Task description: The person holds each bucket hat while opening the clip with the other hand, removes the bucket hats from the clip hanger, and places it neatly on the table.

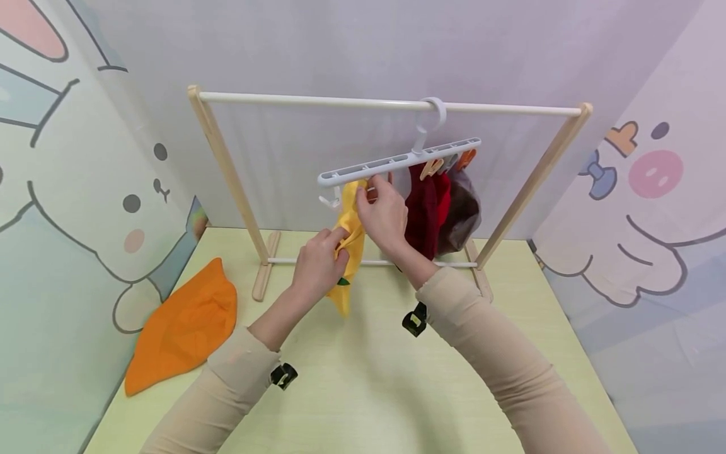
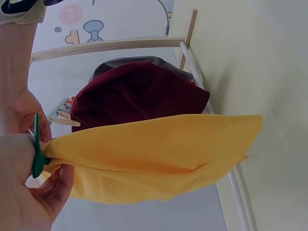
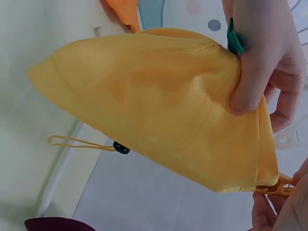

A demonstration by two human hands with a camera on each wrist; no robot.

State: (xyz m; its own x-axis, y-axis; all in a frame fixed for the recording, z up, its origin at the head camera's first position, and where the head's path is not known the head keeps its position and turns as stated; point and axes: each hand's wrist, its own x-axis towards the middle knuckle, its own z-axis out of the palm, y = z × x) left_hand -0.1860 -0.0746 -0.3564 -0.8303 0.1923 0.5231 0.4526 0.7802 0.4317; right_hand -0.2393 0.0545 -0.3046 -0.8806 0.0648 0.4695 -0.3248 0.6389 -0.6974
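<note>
A yellow bucket hat [image 1: 353,243] with a green leaf trim [image 3: 234,38] hangs folded below the left half of a grey-white clip hanger [image 1: 391,164]. My left hand [image 1: 319,265] pinches the hat's crown by the leaf. At the hat's upper corner, just under the hanger bar, my right hand [image 1: 384,211] holds a yellow-orange clothespin [image 3: 279,186] between thumb and fingers. The pin meets the fabric's edge; how deeply it bites cannot be seen. A cord with a black toggle [image 3: 121,147] dangles from the hat in the right wrist view.
Maroon [image 1: 422,211] and dark grey-brown hats [image 1: 462,217] hang on the hanger's right half from coloured clips [image 1: 448,162]. The hanger's hook loops over a white rod [image 1: 312,101] on a wooden stand. An orange hat [image 1: 187,321] lies on the table at left.
</note>
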